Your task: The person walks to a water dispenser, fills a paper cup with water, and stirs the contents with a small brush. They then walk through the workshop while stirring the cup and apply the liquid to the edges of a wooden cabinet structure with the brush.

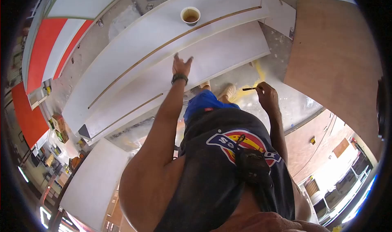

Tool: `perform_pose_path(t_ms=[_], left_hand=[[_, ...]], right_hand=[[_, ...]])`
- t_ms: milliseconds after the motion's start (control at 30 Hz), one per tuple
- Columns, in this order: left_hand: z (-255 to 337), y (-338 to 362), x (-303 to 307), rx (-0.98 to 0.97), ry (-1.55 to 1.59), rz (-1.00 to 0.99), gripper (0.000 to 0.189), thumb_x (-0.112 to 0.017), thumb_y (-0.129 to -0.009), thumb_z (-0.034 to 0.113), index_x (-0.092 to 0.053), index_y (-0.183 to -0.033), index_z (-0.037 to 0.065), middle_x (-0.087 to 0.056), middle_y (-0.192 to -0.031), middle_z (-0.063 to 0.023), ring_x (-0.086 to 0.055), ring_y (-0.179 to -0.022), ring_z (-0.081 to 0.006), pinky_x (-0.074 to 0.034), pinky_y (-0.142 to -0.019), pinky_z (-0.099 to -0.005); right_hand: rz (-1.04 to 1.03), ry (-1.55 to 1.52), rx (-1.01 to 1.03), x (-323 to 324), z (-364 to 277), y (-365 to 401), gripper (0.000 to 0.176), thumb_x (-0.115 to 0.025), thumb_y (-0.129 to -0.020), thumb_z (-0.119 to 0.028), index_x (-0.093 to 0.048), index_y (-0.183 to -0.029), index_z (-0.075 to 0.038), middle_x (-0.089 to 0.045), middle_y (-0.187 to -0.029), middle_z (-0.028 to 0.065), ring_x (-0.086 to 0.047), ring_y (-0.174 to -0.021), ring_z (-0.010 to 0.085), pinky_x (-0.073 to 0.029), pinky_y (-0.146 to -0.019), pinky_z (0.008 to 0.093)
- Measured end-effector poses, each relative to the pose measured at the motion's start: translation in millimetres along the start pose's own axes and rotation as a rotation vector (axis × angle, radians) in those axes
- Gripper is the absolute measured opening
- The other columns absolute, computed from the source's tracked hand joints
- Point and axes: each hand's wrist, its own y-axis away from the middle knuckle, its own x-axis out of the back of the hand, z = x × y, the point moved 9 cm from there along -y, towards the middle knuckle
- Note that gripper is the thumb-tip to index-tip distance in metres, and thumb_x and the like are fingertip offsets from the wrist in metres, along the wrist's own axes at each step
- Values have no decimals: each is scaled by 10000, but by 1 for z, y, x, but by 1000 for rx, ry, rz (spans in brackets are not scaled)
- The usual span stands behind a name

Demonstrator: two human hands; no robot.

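My left hand (182, 65), with a dark watch on its wrist, reaches over a long white panel (224, 50). Its visible fingers are apart and hold nothing; whether it touches the panel I cannot tell. My right hand (267, 96) is closed on a thin dark brush (249, 88), held out over the floor to the right of my feet. Beyond my left hand, a paper cup (190, 15) with brown liquid stands on another curved white panel (143, 34). A narrow brown strip (163, 46) runs lengthwise along that panel.
A large brown board (332, 48) is at the right. Red-and-white panels (47, 54) stand at the upper left, above a red panel (28, 113). A white tabletop (94, 183) is at the lower left. My feet (228, 92) are on the stained floor.
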Motion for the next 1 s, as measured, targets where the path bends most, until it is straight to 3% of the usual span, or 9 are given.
perform_pose_path(t_ms=[67, 133, 200, 333, 467, 567, 733, 867, 1000], left_hand=[[52, -27, 55, -99, -13, 144, 1074, -868, -735, 559, -361, -1547, 72, -637, -1343, -218, -619, -1236, -383, -494, -1039, -506], [99, -37, 19, -180, 17, 158, 1142, -898, -685, 580, -351, -1553, 79, -610, -1381, -210, -612, -1240, -392, -511, -1015, -515], [127, -71, 56, -259, 4, 232, 1209, -914, -645, 599, -330, -1567, 79, -588, -1412, -207, -604, -1255, -398, -516, -1017, -513], [157, -107, 52, -357, 125, 275, 1386, -947, -579, 595, -222, -1620, 37, -519, -1503, -227, -567, -1329, -386, -505, -1081, -455], [169, -117, 32, -352, 287, 282, 1284, -986, -578, 484, -322, -1580, 32, -613, -1410, -200, -641, -1243, -346, -539, -1031, -430], [172, -138, 22, -391, 156, 313, 1093, -982, -593, 464, -455, -1446, 30, -676, -1296, -178, -679, -1162, -341, -563, -972, -438], [173, -143, 5, -454, 224, 260, 970, -958, -629, 464, -480, -1346, 17, -728, -1156, -181, -712, -1060, -377, -579, -902, -466], [189, -92, -10, -494, 259, 146, 956, -946, -646, 469, -478, -1337, 1, -729, -1143, -196, -715, -1054, -386, -577, -887, -471], [183, 6, -35, -546, 217, 14, 926, -939, -669, 470, -504, -1332, -8, -716, -1180, -208, -701, -1099, -383, -563, -922, -470]], right_hand=[[27, -17, -16, -5, -1, 5, 103, -689, -925, -126, -673, -968, -33, -728, -931, 184, -711, -882, 400, -555, -757, 464], [16, 49, -74, 31, 31, 25, 101, -686, -928, -126, -669, -958, -31, -729, -933, 182, -710, -880, 401, -555, -754, 462], [46, 7, -82, 11, 35, 18, 93, -680, -933, -129, -667, -945, -37, -724, -926, 179, -707, -871, 402, -553, -748, 463], [81, -5, -138, 0, 57, 39, 72, -683, -932, -134, -671, -935, -63, -700, -890, 175, -689, -852, 407, -547, -731, 473], [40, 10, -225, 4, 65, 57, 74, -682, -918, -122, -672, -939, -51, -712, -917, 168, -697, -862, 395, -551, -740, 479], [35, -30, -222, -3, 65, 53, 105, -676, -915, -142, -678, -952, -44, -718, -924, 171, -703, -875, 393, -558, -767, 480], [12, -15, -278, -9, 68, 60, 148, -654, -935, -188, -691, -952, -46, -721, -937, 167, -699, -881, 392, -555, -770, 484], [142, -55, -302, 0, 84, 81, 140, -664, -931, -183, -717, -944, -53, -728, -947, 146, -705, -876, 373, -555, -771, 475], [318, -142, -313, 15, 114, 116, 99, -718, -896, -143, -739, -928, -52, -712, -918, 151, -704, -835, 355, -560, -756, 451]])
